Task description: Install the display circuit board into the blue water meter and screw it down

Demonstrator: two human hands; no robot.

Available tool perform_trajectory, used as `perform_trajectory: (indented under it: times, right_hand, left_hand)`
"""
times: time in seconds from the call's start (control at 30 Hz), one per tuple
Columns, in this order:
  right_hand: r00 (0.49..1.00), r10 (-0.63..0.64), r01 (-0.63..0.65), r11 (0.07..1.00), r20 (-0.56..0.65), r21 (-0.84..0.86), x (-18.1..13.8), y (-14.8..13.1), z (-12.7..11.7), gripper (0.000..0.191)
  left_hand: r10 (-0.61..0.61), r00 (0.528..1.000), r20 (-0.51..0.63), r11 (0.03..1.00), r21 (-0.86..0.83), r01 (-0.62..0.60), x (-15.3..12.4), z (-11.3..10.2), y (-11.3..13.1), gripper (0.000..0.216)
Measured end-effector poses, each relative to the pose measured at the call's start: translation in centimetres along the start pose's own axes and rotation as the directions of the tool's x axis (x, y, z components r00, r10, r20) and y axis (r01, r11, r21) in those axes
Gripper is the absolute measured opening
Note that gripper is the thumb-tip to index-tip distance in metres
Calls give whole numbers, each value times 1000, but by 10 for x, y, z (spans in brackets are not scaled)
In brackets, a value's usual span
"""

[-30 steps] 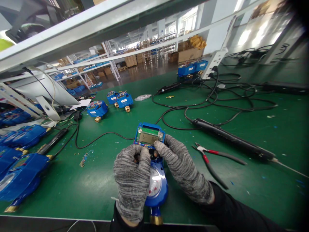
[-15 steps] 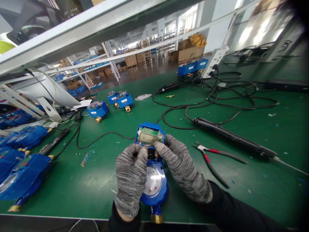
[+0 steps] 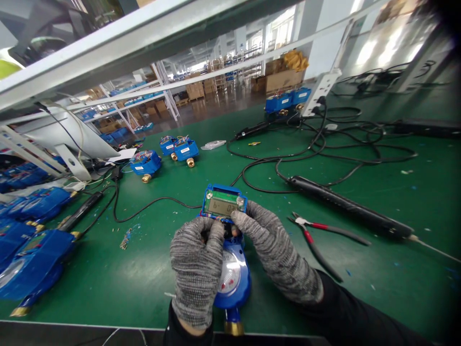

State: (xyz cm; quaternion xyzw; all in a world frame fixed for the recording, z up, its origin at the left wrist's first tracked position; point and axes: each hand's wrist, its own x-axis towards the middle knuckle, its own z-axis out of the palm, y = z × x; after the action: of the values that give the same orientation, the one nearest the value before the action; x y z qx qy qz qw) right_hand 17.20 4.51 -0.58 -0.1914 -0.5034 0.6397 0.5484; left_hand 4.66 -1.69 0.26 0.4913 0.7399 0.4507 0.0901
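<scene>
A blue water meter [image 3: 234,281] with a white dial and a brass end lies on the green bench [image 3: 151,269] near the front edge. At its far end sits a green circuit board with an LCD [image 3: 223,205] showing digits. Both my hands wear grey knitted gloves. My left hand [image 3: 197,266] is closed, fingertips pressed on the meter just below the board. My right hand [image 3: 272,254] is closed too, fingertips pinching the board's near right corner. What lies between the fingertips is hidden.
Red-handled pliers [image 3: 317,238] lie just right of my right hand. Beyond them a long black electric screwdriver [image 3: 345,206] trails looping black cables [image 3: 324,154]. More blue meters [image 3: 34,259] crowd the left edge, others [image 3: 180,150] sit further back. A metal shelf rail [image 3: 118,43] runs overhead.
The board tipped away from me half a second ago and has come back to face me, its display readable again. My hands shifted only slightly on the meter.
</scene>
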Motion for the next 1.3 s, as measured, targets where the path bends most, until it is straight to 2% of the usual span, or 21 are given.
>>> perform_trajectory:
  times: [0.1, 0.3, 0.43, 0.57, 0.8, 0.9, 1.0, 1.1, 1.2, 1.3]
  right_hand:
    - [1000, -9, 9, 1000, -4, -2, 0, 0, 0, 21]
    - [1000, 14, -15, 999, -4, -31, 0, -3, 0, 20]
    - [999, 31, -35, 991, -31, -131, 0, -5, 0, 22]
    - [998, 32, -40, 986, -50, -160, -1, -6, 1, 25]
    - [998, 35, -47, 974, -57, -220, -2, -3, 0, 26]
    - [998, 18, -29, 979, -56, -202, -2, 0, 0, 22]
    - [998, -2, -8, 982, -55, -186, -3, 3, 0, 22]
    - [999, -10, 2, 982, -39, -189, -3, 6, 0, 25]
    - [1000, -2, -4, 985, -31, -171, -3, 6, 0, 24]
    - [999, 1, -8, 984, -40, -180, -3, 6, 0, 21]
  left_hand:
    - [-3, 1000, -4, 999, -47, 3, -2, -1, -4, 23]
    - [3, 994, -107, 994, -105, -14, -6, -2, -6, 21]
    - [31, 991, -127, 998, -51, -38, -7, -3, -6, 19]
    - [50, 993, -109, 999, 14, -49, -9, -1, -8, 18]
    - [260, 949, -176, 958, 174, -230, -10, 0, -7, 15]
    - [292, 939, -181, 947, 192, -257, -8, 0, -4, 16]
    - [267, 945, -191, 956, 176, -234, -6, 1, -1, 18]
    - [185, 966, -182, 978, 130, -162, -6, 2, -1, 22]
    - [73, 990, -120, 997, 47, -68, -6, 2, -3, 25]
    - [15, 997, -72, 999, -39, -18, -6, 1, -5, 27]
